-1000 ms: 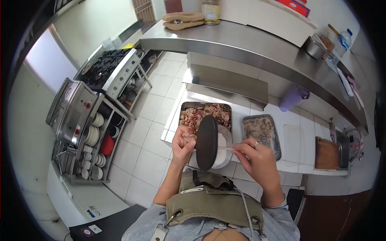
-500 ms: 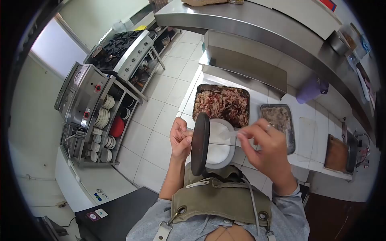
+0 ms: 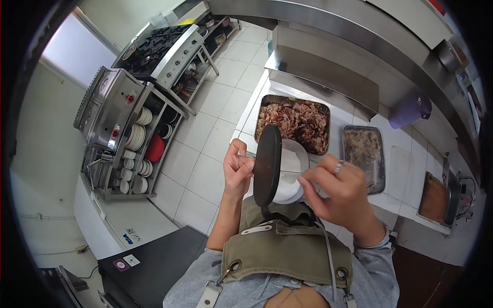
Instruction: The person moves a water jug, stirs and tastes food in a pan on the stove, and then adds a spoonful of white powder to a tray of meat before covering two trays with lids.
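Note:
My left hand [image 3: 239,168] has its fingers pinched at the left side of an upright dark round disc [image 3: 267,165]; what they hold is too small to make out. Behind the disc is a round translucent container [image 3: 303,163] with white contents. My right hand [image 3: 340,191] is at the container's right side, thumb and forefinger pressed together, a ring on one finger; anything between them is hidden. A metal tray of shredded meat [image 3: 294,123] lies on the white counter just beyond the container.
Right of the meat is a second tray with brownish residue [image 3: 363,154]. Farther right are a clear flat lid [image 3: 400,172], a purple jug [image 3: 410,113] and a brown board [image 3: 434,199]. A stove [image 3: 164,51] and a plate rack [image 3: 141,154] stand at the left.
The view has shifted, so the counter items appear farther right. The translucent strip that showed at my right fingertips no longer shows clearly.

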{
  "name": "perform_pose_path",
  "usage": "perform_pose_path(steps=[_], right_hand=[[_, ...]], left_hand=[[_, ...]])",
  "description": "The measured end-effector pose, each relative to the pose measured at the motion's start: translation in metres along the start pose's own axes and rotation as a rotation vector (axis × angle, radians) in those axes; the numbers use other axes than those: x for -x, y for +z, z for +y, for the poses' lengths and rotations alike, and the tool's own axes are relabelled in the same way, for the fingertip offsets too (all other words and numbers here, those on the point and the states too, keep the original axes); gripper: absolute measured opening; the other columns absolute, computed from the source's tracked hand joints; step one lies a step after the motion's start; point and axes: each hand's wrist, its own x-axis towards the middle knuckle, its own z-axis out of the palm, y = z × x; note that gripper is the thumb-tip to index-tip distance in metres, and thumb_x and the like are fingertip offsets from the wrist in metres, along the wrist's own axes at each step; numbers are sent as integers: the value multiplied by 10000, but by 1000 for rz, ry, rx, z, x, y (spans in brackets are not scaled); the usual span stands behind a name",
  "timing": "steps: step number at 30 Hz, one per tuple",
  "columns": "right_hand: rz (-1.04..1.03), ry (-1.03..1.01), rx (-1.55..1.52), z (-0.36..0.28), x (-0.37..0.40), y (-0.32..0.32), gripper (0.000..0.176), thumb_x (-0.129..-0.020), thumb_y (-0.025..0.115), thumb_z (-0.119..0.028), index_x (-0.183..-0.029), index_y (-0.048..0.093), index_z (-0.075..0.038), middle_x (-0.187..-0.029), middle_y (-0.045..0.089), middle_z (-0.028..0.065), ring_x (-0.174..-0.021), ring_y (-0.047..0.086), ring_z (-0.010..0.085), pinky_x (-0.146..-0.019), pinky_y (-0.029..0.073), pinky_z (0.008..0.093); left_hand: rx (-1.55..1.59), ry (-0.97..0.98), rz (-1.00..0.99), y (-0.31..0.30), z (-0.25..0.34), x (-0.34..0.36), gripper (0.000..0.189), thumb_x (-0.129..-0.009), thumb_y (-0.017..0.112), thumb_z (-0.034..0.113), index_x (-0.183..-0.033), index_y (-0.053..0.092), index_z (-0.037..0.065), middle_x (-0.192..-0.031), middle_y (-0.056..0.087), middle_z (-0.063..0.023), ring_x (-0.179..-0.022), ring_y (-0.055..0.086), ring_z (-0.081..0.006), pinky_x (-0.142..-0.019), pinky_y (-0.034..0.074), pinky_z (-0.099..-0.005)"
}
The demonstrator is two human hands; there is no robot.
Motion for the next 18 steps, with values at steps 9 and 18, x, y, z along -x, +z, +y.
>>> perform_pose_path(steps=[9,18], right_hand=[[-66,246,-243,28,9,57,92,-658,618,-96,-638,575,-16,-559,497,75,-486,523,229,-454,404,320],[-141,625,-488,52,-7,65,161,-718,615,-143,-647,602,1,-455,462,32,-418,403,80,-419,307,241]], left_hand=[[-186,-124,123,-1,-8,-6,238,-802,518,4,-872,314,106,-477,320,88,-406,208,-1,-403,120,-191],[-150,-73,157,-11,2,-11,237,-804,526,19,-863,314,105,-465,298,90,-400,177,-3,-400,110,-203]])
